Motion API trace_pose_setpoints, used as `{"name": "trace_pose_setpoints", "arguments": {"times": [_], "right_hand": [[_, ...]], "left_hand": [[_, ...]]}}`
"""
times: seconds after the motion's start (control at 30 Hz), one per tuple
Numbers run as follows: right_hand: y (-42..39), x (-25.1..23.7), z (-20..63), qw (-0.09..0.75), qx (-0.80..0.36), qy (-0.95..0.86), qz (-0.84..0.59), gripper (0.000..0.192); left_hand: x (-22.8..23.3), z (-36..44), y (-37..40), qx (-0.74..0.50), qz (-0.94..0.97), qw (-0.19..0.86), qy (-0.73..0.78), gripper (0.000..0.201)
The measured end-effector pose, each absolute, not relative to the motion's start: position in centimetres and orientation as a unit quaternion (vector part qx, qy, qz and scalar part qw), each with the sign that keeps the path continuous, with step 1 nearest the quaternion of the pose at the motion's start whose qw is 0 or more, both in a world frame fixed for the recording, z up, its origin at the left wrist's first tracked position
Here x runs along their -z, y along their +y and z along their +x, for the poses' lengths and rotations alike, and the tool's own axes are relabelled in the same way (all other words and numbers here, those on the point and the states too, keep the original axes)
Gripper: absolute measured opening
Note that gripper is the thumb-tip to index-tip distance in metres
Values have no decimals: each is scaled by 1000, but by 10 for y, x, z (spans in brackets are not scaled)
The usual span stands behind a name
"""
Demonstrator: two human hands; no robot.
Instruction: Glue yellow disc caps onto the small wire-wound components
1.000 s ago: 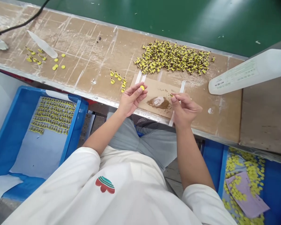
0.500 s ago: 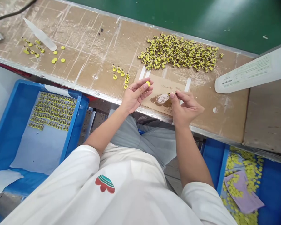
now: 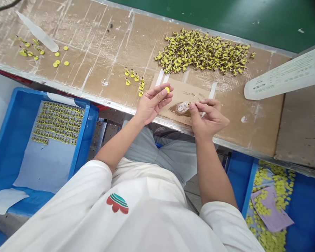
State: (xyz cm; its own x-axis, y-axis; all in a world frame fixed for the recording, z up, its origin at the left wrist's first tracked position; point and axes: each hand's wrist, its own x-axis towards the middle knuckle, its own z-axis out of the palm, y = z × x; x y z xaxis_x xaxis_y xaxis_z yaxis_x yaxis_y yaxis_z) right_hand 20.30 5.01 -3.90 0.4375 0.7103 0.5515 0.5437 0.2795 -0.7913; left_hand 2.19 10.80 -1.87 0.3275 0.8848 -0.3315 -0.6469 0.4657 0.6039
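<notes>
My left hand (image 3: 152, 103) pinches a small yellow disc (image 3: 167, 90) between thumb and forefinger, above the near edge of the cardboard-covered bench (image 3: 99, 52). My right hand (image 3: 208, 117) holds a tiny yellow and dark part (image 3: 191, 104) at its fingertips, right over a brown puddle of glue with a white blob (image 3: 183, 107) on a taped-down cardboard square (image 3: 183, 94). A big heap of small yellow and dark parts (image 3: 203, 52) lies behind the square. A few finished yellow pieces (image 3: 133, 78) stand left of my left hand.
A blue tray (image 3: 88, 119) at lower left holds rows of yellow pieces on grey paper. Another blue bin (image 3: 304, 210) at lower right holds loose yellow discs and a purple card. A white bottle (image 3: 286, 77) lies at right; a clear nozzle (image 3: 38, 31) and scattered discs lie far left.
The view has drifted, so the bench sits lower-left in frame. My right hand has brought its small part leftward to the glue puddle. My left hand keeps the disc raised.
</notes>
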Motion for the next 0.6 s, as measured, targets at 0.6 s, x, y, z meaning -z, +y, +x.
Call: {"name": "trace_pose_setpoints", "arguments": {"times": [0.6], "right_hand": [[52,42,204,590,-60,-547,-591,14]], "left_hand": [[18,21,107,-475,213,791,322,24]]}}
